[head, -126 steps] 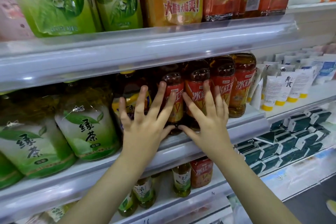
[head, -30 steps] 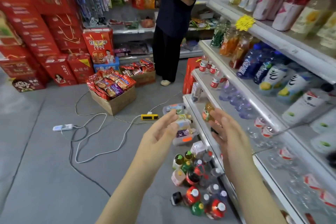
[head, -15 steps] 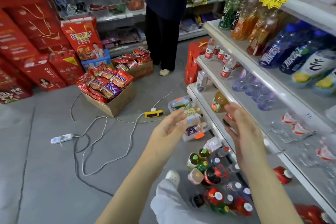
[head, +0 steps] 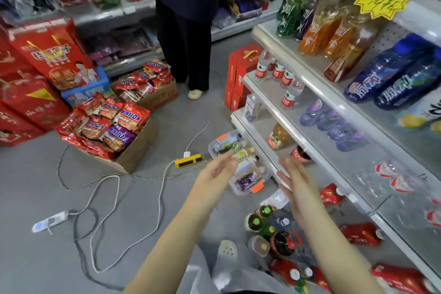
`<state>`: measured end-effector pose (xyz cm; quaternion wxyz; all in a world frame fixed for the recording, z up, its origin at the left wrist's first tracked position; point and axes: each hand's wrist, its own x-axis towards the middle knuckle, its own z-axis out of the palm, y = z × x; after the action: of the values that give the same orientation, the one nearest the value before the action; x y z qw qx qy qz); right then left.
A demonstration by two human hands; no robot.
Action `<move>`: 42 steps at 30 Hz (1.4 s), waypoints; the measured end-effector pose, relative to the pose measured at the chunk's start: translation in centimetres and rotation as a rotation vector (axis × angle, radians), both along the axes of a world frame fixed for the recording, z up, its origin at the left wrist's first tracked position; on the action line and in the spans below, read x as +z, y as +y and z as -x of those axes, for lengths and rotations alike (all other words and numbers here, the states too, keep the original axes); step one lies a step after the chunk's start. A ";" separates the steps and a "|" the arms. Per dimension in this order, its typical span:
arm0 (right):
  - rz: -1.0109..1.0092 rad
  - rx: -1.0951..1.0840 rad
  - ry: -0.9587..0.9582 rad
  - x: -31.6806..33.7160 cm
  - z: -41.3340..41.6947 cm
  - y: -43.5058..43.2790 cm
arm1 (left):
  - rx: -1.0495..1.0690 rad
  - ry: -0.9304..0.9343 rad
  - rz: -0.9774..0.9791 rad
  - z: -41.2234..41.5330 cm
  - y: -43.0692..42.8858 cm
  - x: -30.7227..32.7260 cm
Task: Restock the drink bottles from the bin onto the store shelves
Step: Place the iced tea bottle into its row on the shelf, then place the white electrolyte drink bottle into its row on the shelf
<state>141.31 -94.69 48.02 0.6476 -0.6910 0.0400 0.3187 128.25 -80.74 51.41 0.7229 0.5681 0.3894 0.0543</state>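
Fingers of left hand and right hand held straight, nothing gripped. Bin on floor, drink bottles lying inside. Judged full, heavyish, smooth, rigid; grip advised round mid-body.

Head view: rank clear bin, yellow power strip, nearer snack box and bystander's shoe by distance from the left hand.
1. clear bin, just past the fingertips of the left hand.
2. yellow power strip, on the floor to its left.
3. nearer snack box, farther left.
4. bystander's shoe, far up the aisle.
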 end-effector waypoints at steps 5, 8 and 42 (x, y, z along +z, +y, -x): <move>0.114 -0.015 0.013 -1.3 -1.0 5.0 | -0.073 0.036 0.049 -3.0 7.1 -3.4; 0.221 -0.018 -0.006 -1.7 -1.6 8.8 | -0.132 0.054 0.091 -4.5 12.2 -5.1; 0.316 -0.516 0.687 -43.6 -16.2 19.2 | -0.308 0.659 0.520 -22.6 20.0 -43.2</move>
<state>157.55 -75.47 4.39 0.5415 -0.6032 0.4713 0.3476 150.83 -60.70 8.24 0.6785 0.4060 0.5107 -0.3376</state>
